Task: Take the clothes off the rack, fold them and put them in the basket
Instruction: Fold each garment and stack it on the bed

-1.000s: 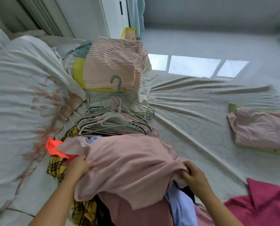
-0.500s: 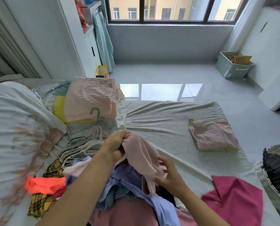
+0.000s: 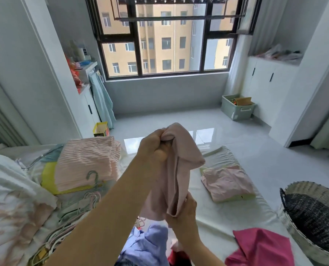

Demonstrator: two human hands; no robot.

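Note:
A pale pink garment hangs bunched in the air above the bed. My left hand grips its top end, raised high. Lower down, my right hand is closed on its bottom end. Under my arms lies a heap of unfolded clothes with a light blue shirt on top. A folded pink garment rests on the bed to the right. The woven basket with a dark inside stands off the bed's right edge. A magenta garment lies flat near it.
A pile of plastic hangers lies at the left, beside a folded pink ribbed blanket and a white patterned duvet. Beyond the bed is bare tiled floor, a green storage box and a window with a ceiling rack.
Both hands have lifted the pink garment up off the heap, left hand rising highest. My view has tilted up from the bed to the window and the room.

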